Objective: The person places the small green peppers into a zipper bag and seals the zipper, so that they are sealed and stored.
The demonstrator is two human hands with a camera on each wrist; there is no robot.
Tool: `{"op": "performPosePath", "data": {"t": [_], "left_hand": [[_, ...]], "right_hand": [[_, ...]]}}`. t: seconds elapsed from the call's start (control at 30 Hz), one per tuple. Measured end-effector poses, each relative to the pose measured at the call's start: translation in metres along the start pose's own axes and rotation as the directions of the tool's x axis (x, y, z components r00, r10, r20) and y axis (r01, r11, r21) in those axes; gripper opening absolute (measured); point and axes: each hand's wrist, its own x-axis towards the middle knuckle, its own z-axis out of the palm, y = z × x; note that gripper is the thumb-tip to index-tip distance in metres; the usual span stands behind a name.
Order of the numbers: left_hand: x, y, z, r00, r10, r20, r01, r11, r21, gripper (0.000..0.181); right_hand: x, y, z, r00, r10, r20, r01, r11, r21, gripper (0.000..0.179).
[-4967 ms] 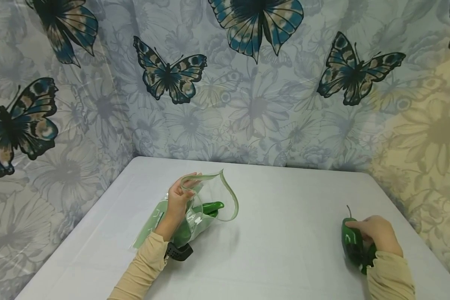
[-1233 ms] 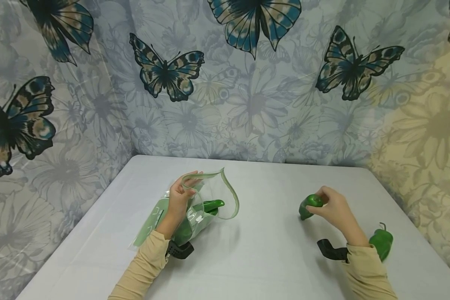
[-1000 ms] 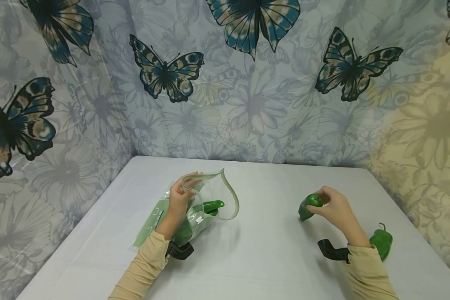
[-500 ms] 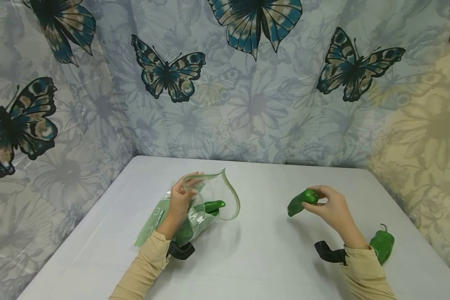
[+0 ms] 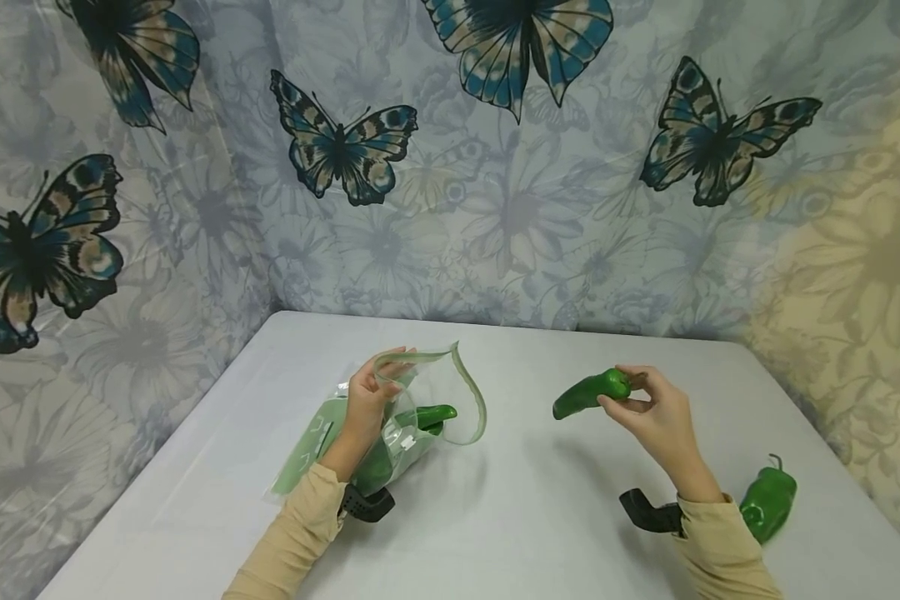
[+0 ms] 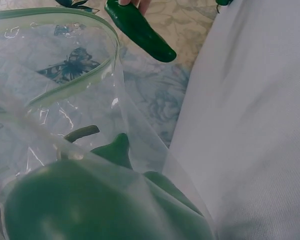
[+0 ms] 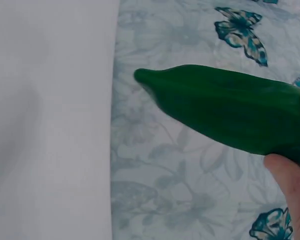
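My right hand (image 5: 658,417) pinches a long green pepper (image 5: 589,394) by its thick end, its tip pointing left above the table. The same pepper (image 7: 225,107) spans the right wrist view, with fingertips at its thick end. On the left, my left hand (image 5: 367,398) grips the rim of a clear zip bag (image 5: 474,392) with a green zip edge, and its mouth gapes toward the right. Several green peppers (image 6: 80,200) lie inside, one with a brown stem showing in the left wrist view. Another green pepper (image 5: 769,502), stem up, rests beside my right sleeve.
The white table (image 5: 510,533) runs back to a butterfly-print cloth (image 5: 525,217). Both wrists carry black camera mounts (image 5: 369,503). Bare tabletop lies between the bag and my right hand.
My right hand first had hold of peppers at the right side; it lifted one and carried it left, swinging its tip up. The other pepper stays behind. My left hand keeps holding the bag.
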Motion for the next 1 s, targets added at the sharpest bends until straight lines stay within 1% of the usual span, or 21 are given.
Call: {"op": "performPosePath", "data": {"t": [0.07, 0.13, 0.23, 0.37, 0.53, 0.7, 0.8, 0.87, 1.0], "left_hand": [[0.001, 0.0, 0.0, 1.0, -0.001, -0.002, 0.001, 1.0, 0.0, 0.055], [0.001, -0.001, 0.0, 1.0, 0.002, 0.002, -0.002, 1.0, -0.008, 0.053], [0.001, -0.001, 0.0, 1.0, 0.012, 0.002, -0.012, 1.0, -0.016, 0.048], [0.0, -0.001, -0.002, 1.0, 0.015, 0.017, -0.014, 1.0, -0.017, 0.049], [0.0, -0.002, -0.004, 0.999, 0.019, 0.03, -0.02, 1.0, 0.009, 0.05], [0.002, -0.002, -0.003, 0.999, 0.018, 0.033, -0.019, 1.0, 0.016, 0.049], [0.002, -0.002, -0.003, 0.999, 0.018, 0.038, -0.019, 1.0, 0.01, 0.051], [0.002, -0.002, -0.002, 0.999, 0.021, 0.042, -0.021, 1.0, 0.008, 0.055], [0.001, -0.002, -0.001, 0.999, 0.027, 0.039, -0.028, 1.0, 0.013, 0.056]], "right_hand": [[0.002, -0.006, 0.002, 0.998, -0.047, -0.028, 0.048, 0.998, 0.042, 0.042], [0.003, -0.012, 0.004, 0.996, -0.072, -0.05, 0.075, 0.995, 0.071, 0.042], [0.004, -0.016, 0.008, 0.995, -0.085, -0.057, 0.092, 0.987, 0.131, 0.041], [0.002, -0.011, 0.014, 0.992, -0.098, -0.074, 0.11, 0.975, 0.195, 0.042], [0.0, -0.011, 0.018, 0.985, -0.129, -0.111, 0.152, 0.959, 0.241, 0.04], [0.002, -0.014, 0.021, 0.981, -0.141, -0.131, 0.17, 0.954, 0.245, 0.037], [0.004, -0.016, 0.023, 0.981, -0.136, -0.139, 0.167, 0.955, 0.243, 0.037], [0.005, -0.017, 0.025, 0.983, -0.124, -0.139, 0.157, 0.953, 0.259, 0.036], [0.008, -0.02, 0.029, 0.985, -0.096, -0.142, 0.136, 0.942, 0.306, 0.034]]}}
